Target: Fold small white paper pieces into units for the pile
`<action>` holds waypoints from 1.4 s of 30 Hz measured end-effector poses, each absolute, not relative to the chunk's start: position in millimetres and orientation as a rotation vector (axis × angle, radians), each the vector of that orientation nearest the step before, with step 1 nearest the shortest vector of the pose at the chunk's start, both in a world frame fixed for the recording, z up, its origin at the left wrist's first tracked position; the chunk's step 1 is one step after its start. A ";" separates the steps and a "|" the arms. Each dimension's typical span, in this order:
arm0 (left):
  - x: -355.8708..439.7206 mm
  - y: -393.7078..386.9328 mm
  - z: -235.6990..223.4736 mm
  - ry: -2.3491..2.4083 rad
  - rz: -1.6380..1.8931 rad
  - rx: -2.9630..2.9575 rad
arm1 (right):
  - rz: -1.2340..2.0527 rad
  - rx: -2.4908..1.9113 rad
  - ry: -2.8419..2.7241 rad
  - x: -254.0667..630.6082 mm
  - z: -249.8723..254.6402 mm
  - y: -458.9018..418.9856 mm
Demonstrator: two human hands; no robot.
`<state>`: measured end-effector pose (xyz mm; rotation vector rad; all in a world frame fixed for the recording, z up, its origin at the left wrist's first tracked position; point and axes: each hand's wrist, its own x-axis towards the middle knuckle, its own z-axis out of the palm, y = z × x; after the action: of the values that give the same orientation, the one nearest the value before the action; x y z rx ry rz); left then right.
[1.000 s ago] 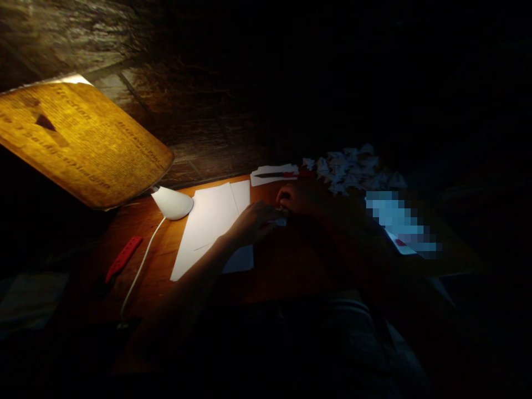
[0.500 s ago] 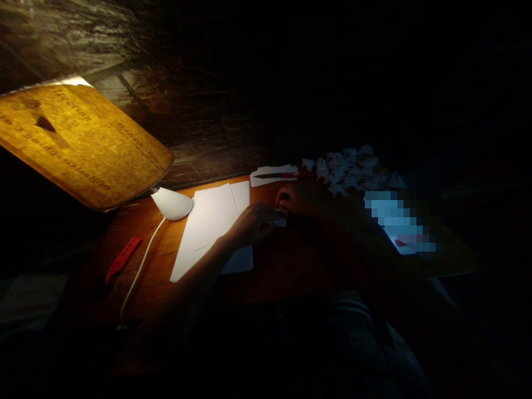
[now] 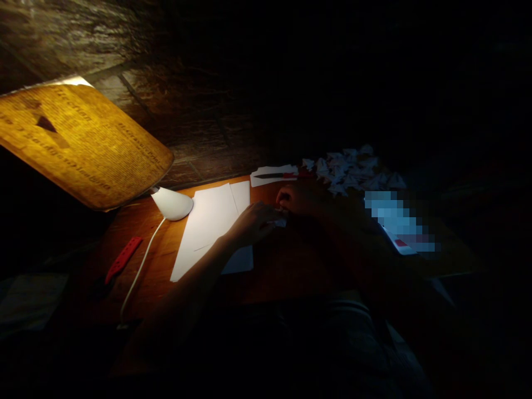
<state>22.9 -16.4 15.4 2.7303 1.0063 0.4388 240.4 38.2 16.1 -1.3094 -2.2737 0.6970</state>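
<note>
Paper (image 3: 281,223) over dim tabletop (image 3: 286,263), roughly midway between near and far edges.
Left hand (image 3: 252,220) pinches it; right hand (image 3: 298,200) curls close beside, its grip too dark to tell.

Mostly dark, warm glow from lamp (image 3: 112,152) at left, pixelated bluish screen (image 3: 394,220) at right, deep shadows

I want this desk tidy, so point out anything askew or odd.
The sheets beside the lamp base lie askew, edges splayed rather than squared. The lampshade bears a dark triangular patch; print, shadow or damage, I cannot tell. No spill shows, though much is in darkness.
</note>
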 end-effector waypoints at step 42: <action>23.6 -17.9 16.9 1.001 0.468 2.704 | 1.059 -1.207 -2.099 240.3 10.7 43.0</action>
<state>23.6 -17.9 16.9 2.7042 1.0013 0.4682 240.3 43.0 10.7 -1.2068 -2.0989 1.0587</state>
